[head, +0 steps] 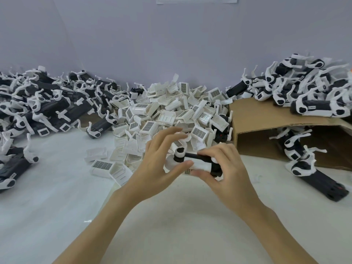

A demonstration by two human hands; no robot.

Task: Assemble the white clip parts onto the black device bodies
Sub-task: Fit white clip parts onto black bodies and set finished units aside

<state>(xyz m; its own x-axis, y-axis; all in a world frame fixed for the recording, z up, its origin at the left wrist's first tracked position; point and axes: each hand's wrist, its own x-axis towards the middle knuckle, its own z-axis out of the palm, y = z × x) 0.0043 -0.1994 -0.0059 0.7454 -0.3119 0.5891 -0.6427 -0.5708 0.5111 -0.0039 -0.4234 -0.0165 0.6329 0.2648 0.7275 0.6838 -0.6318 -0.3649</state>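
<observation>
Both hands meet over the white table just in front of a heap of white clip parts (171, 111). My right hand (226, 168) grips a black device body (202, 158) lying crosswise, fingers curled over its top and thumb beneath. A white clip part (198, 165) sits along the body's underside. My left hand (162, 159) holds the body's left end, thumb under the white piece and fingers spread above a round white-and-black cap (180, 152). How far the clip is seated is hidden by my fingers.
Black bodies with white arms lie piled at the left (43, 107). More of them are stacked on and under a bent cardboard sheet (266, 119) at the right, one lying loose (322, 180). Loose white clips (102, 165) lie left of my hands.
</observation>
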